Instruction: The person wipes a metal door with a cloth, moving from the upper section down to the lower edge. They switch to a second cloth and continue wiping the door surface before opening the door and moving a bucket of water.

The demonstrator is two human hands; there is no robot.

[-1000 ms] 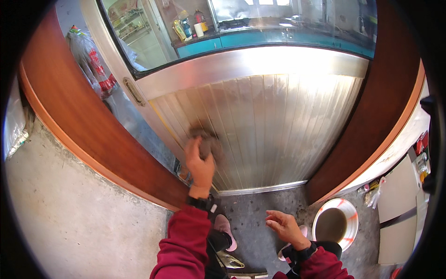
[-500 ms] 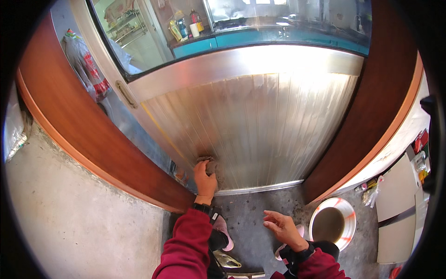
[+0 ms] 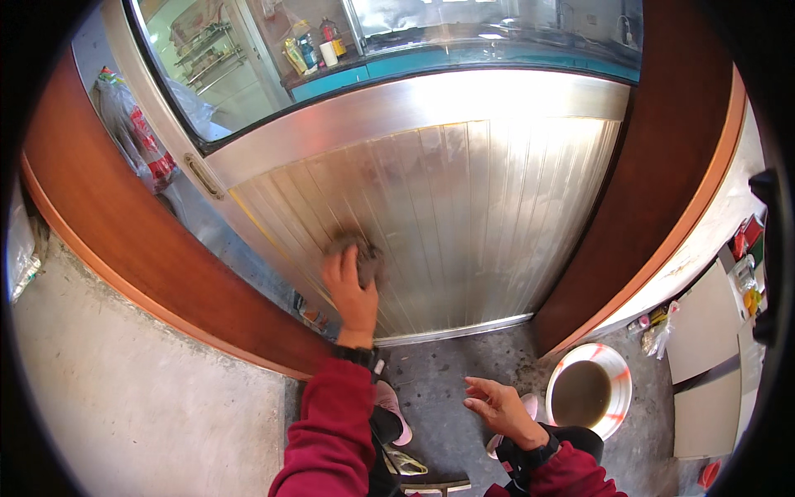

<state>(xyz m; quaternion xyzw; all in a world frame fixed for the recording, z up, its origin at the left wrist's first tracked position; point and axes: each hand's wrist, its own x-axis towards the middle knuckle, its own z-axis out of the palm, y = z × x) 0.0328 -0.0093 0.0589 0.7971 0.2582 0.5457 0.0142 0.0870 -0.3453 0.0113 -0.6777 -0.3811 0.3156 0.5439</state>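
Note:
My left hand presses a dark grey cloth, slightly blurred, against the lower-left part of the ribbed metal panel on a sliding door. A glass pane fills the door's upper part, above a metal handle slot on the left stile. My right hand hangs in the air low in front of me, fingers slightly bent and apart, holding nothing. To its right, a white basin with red streaks holds murky water.
Wooden frames flank the door. A bag shows in the left gap. Pale cabinets and small packages stand at the right. My pink shoes are on the concrete floor. A kitchen counter shows through the glass.
My left hand and the cloth went down the panel, then back up to about mid-left. My right hand stays nearly in place. The whole view has shifted slightly.

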